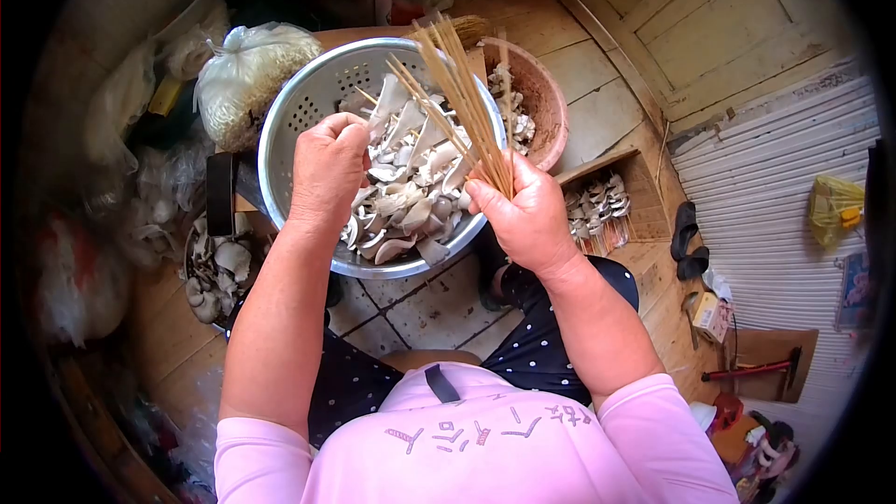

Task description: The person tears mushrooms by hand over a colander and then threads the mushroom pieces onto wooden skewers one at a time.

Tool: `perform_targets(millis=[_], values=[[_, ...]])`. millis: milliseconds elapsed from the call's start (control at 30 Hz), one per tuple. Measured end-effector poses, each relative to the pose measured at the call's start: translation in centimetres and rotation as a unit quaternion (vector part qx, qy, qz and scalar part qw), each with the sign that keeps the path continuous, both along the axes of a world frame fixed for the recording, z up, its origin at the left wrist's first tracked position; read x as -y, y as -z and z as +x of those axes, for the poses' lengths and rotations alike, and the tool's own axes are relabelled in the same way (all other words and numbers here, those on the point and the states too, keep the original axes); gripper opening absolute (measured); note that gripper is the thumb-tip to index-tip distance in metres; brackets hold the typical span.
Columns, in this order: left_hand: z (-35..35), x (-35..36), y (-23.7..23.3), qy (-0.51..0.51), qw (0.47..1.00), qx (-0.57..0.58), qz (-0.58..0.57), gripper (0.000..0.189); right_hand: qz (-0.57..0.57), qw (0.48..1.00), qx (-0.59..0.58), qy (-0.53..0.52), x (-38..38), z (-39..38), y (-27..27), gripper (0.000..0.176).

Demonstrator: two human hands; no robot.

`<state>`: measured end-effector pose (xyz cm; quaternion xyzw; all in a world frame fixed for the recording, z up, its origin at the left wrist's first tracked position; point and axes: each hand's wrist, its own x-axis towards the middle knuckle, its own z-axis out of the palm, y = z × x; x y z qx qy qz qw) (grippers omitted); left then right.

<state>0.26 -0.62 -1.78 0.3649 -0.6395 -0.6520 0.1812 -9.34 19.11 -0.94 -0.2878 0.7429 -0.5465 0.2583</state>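
My right hand (525, 215) is closed round a fanned bundle of thin wooden skewers (471, 112), which point up and left over a metal colander (280, 196). Torn pieces of oyster mushroom (411, 210) fill the colander. One thin stick tip pokes out at the upper left beside long pale mushroom strips (387, 107); whether it runs through them I cannot make out. Over the colander's left side, my left hand (329, 168) has its fingers pinched together close to the mushrooms. What lies between those fingers is hidden.
A pink basin (551, 98) with mushroom pieces stands behind the colander. To the right, a box (644, 191) contains skewered mushrooms (600, 210). At left are a bulging plastic bag (252, 75) and more mushrooms (219, 266). Black slippers (688, 241) lie by the ribbed wall.
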Motion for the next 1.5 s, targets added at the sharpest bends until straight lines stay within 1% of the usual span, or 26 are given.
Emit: perform_targets(millis=[100, 133, 233, 300, 367, 400, 467, 600, 633, 667, 733, 800, 833, 867, 967, 1033, 1067, 1133, 1167, 1267, 1300, 1367, 1400, 1433, 1467, 1500], values=[[0.0, 0.1, 0.2, -0.018, 1.000, -0.021, 0.011, 0.016, -0.004, 1.000, 0.016, 0.003, 0.1, 0.0, 0.0, 0.013], [0.0, 0.0, 0.1, -0.019, 0.999, -0.023, 0.033, 0.017, -0.004, 1.000, 0.016, 0.003, 0.1, -0.1, 0.1, 0.013], [0.0, 0.2, -0.2, -0.013, 0.997, -0.019, 0.075, 0.019, -0.006, 1.000, -0.002, 0.024, 0.1, -0.2, 0.3, 0.019], [0.0, 0.5, -0.1, -0.003, 0.996, -0.014, 0.094, 0.023, -0.042, 0.997, 0.053, 0.037, 0.1, -0.2, 0.1, 0.016], [0.0, 0.7, 0.2, -0.046, 0.989, -0.027, 0.136, 0.025, -0.052, 0.996, 0.066, 0.043, 0.1, -0.3, 0.0, 0.015], [-0.1, 0.9, 0.4, -0.044, 0.989, -0.028, 0.136, 0.025, -0.062, 0.994, 0.080, 0.047, 0.1, -0.3, -0.1, 0.014], [-0.3, 1.5, 0.8, -0.136, 0.975, -0.080, 0.158, 0.020, -0.068, 0.994, 0.078, 0.044, -0.1, -0.4, -0.1, 0.014], [-0.8, 3.2, 1.9, -0.226, 0.942, -0.191, 0.157, 0.015, -0.106, 0.989, 0.088, 0.055, -0.6, -0.2, -0.7, 0.012], [-1.1, 3.5, 1.9, -0.221, 0.943, -0.210, 0.133, 0.024, -0.105, 0.989, 0.088, 0.058, -0.8, -0.2, -1.0, 0.012], [-1.6, 3.4, 2.1, -0.219, 0.944, -0.208, 0.135, 0.024, -0.122, 0.984, 0.101, 0.076, -1.0, -0.1, -1.4, 0.010], [-3.4, 1.3, -0.5, -0.156, 0.967, -0.181, 0.083, 0.044, -0.137, 0.980, 0.111, 0.095, -1.3, -0.4, -1.9, 0.008], [-4.4, -1.0, -1.7, 0.056, 0.987, -0.152, 0.020, 0.063, -0.132, 0.980, 0.096, 0.114, -1.8, -0.8, -2.2, 0.006], [-5.0, -1.6, -0.7, 0.122, 0.978, -0.166, 0.035, 0.068, -0.140, 0.979, 0.093, 0.115, -2.0, -1.1, -2.1, 0.007], [-5.1, -2.4, -0.7, 0.127, 0.980, -0.153, 0.021, 0.069, -0.138, 0.979, 0.092, 0.119, -2.2, -1.4, -2.0, 0.007], [-5.2, -2.0, -0.6, 0.116, 0.987, -0.112, -0.013, 0.065, -0.113, 0.983, 0.060, 0.130, -2.5, -2.5, -2.0, 0.009], [-4.8, -1.3, -0.2, 0.085, 0.994, -0.071, -0.017, 0.055, -0.117, 0.983, 0.067, 0.126, -2.7, -3.7, -1.1, 0.010], [-4.6, -1.1, -0.1, 0.084, 0.994, -0.071, -0.018, 0.055, -0.120, 0.983, 0.073, 0.121, -2.7, -4.1, -0.9, 0.011], [-4.1, -0.6, 0.2, 0.051, 0.997, -0.047, 0.017, 0.044, -0.115, 0.985, 0.068, 0.108, -2.4, -4.8, -1.2, 0.013], [-4.1, -0.6, 0.2, 0.038, 0.999, -0.036, 0.014, 0.038, -0.096, 0.989, 0.060, 0.095, -2.3, -5.2, -1.1, 0.015], [-3.6, 0.1, 0.9, 0.039, 0.999, -0.003, -0.005, 0.033, -0.071, 0.994, 0.048, 0.075, -1.5, -6.3, 0.0, 0.017], [-3.5, 0.1, 0.8, 0.035, 0.999, 0.013, -0.015, 0.027, -0.034, 0.997, 0.038, 0.059, -1.2, -6.7, 0.3, 0.017], [-3.3, 0.4, 1.5, 0.041, 0.998, 0.033, -0.030, 0.026, 0.029, 0.998, 0.020, 0.044, -0.6, -7.7, 1.8, 0.018], [-3.2, 0.6, 1.8, 0.049, 0.996, 0.054, -0.045, 0.024, 0.029, 0.999, 0.019, 0.042, -0.3, -8.0, 2.3, 0.018], [-3.1, 0.6, 1.9, 0.060, 0.995, 0.056, -0.060, 0.022, 0.062, 0.997, 0.014, 0.042, 0.2, -8.3, 2.8, 0.018], [-2.9, 0.6, 2.0, 0.059, 0.995, 0.056, -0.060, 0.022, 0.095, 0.995, 0.009, 0.042, 0.6, -8.5, 3.4, 0.019], [-2.8, 0.4, 1.7, 0.067, 0.995, 0.063, -0.045, 0.022, 0.097, 0.994, 0.001, 0.046, 1.2, -8.7, 4.1, 0.020]])
